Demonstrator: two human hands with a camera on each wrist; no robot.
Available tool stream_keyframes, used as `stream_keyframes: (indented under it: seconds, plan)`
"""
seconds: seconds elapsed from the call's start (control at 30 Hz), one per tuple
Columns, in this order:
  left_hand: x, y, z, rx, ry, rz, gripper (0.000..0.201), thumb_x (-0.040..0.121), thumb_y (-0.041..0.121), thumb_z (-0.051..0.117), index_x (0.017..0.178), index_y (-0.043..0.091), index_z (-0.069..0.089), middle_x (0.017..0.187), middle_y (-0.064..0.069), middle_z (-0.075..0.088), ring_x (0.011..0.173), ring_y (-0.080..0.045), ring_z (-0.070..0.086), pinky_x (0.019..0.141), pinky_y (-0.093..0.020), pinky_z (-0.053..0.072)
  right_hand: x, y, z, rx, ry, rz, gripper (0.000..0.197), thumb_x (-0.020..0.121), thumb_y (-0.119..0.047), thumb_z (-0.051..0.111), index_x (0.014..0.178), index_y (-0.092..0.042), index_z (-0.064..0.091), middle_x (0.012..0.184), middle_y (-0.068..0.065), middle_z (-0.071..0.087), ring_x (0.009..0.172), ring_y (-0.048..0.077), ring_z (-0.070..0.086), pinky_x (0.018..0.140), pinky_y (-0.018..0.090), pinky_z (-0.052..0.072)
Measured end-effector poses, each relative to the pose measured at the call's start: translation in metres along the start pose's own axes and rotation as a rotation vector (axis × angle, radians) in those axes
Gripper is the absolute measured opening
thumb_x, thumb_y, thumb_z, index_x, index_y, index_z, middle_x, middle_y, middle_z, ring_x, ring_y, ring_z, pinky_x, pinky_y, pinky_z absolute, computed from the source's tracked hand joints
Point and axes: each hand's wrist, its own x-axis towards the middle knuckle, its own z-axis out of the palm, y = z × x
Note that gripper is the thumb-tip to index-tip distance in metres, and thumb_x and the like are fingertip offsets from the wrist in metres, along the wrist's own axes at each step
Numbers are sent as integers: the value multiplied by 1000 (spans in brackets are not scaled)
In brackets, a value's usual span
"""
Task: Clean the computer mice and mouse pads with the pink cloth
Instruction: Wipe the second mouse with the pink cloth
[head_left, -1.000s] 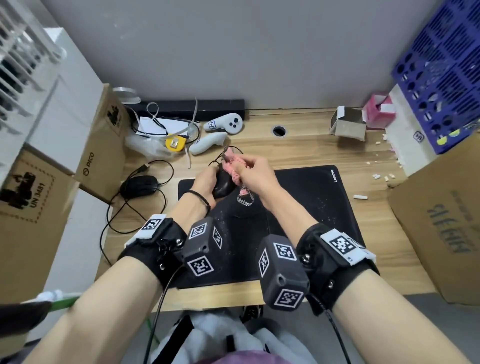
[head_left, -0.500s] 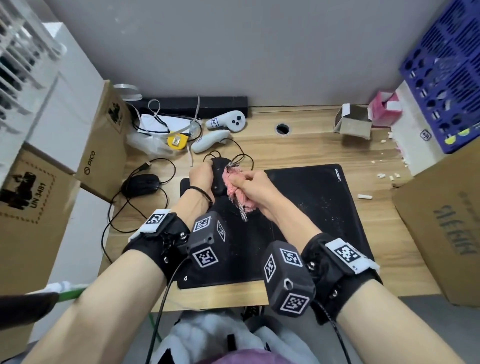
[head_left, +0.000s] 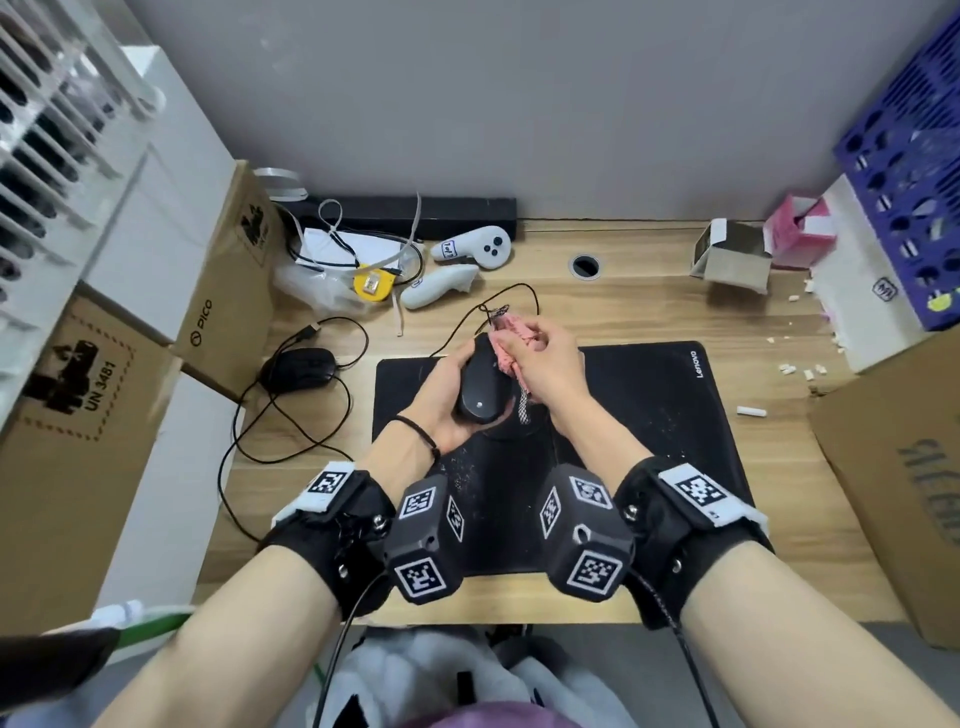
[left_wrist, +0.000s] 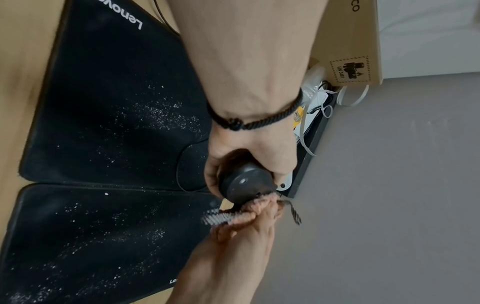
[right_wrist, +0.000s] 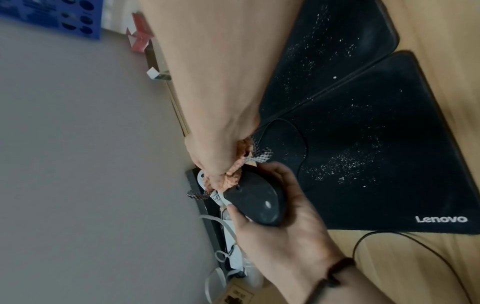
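Cradling a black mouse (head_left: 482, 385) from below, the left hand (head_left: 437, 400) has its fingers and thumb curled round the body, holding it lifted above the mouse pads (head_left: 644, 415). The right hand (head_left: 550, 364) has the pink cloth (head_left: 506, 338) bunched in its curled fingers and presses it against the mouse's far end, so the cloth sits right between the two hands, touching the mouse. A checked tag (head_left: 523, 408) dangles from the cloth beside the mouse.

Under the hands lie two black Lenovo pads, edge to edge (the wrist views show the seam), both speckled with white dust (left_wrist: 161, 117). The mouse's cable (head_left: 511, 296) loops over the tabletop (head_left: 649, 291) toward the back. A second black mouse (head_left: 298, 368) sits on the wood left of the pads, its cord trailing to the near edge. Two white controllers (head_left: 470, 248), a yellow tape measure (head_left: 373, 283) and a black bar (head_left: 415, 210) lie along the wall; cardboard boxes (head_left: 228, 291) stand to the left, a small open box (head_left: 730, 257) and a blue crate (head_left: 904, 150) to the right.

Half a second ago the mouse stood more on edge with the cloth hanging at its near side; now its top faces up and the cloth is at its front.
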Motion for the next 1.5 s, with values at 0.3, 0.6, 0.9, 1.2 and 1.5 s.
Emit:
stream_keyframes:
  seconds: [0.3, 0.6, 0.9, 1.2, 1.5]
  plan:
    - [5, 12, 10, -150, 91, -40, 69, 95, 62, 16, 94, 9, 60, 87, -17, 67, 82, -31, 60, 69, -43, 54, -8, -9, -7, -241, -453, -274, 27, 86, -30, 71, 112, -23, 73, 102, -11, 71, 99, 10, 64, 93, 30, 49]
    - [-4, 3, 27, 70, 23, -23, 69, 98, 61, 11, 92, 19, 65, 85, -14, 67, 76, -29, 61, 70, -34, 48, 10, -3, -19, -198, -86, -100, 28, 85, -43, 70, 104, -23, 68, 99, -1, 71, 97, 21, 65, 84, 37, 53]
    - [-10, 11, 22, -104, 152, -33, 45, 104, 24, 20, 75, 3, 47, 73, -22, 52, 60, -15, 63, 51, -24, 55, -7, -13, -37, -171, -597, -224, 22, 85, -21, 75, 105, -13, 72, 68, -13, 66, 49, -2, 55, 47, 11, 39]
    - [2, 14, 25, 62, 215, -30, 51, 99, 43, 23, 86, 14, 62, 66, -13, 70, 73, -27, 61, 69, -35, 48, -7, -1, -6, -153, -176, -149, 28, 83, -37, 73, 110, -26, 74, 99, -5, 73, 95, 14, 66, 82, 29, 52]
    - [8, 26, 21, 33, 163, -18, 38, 98, 30, 28, 84, 15, 60, 80, -10, 62, 70, -23, 58, 59, -29, 53, 7, 4, -28, -55, -382, -186, 31, 79, -35, 78, 107, -23, 76, 86, -11, 74, 75, -1, 68, 70, 23, 56]
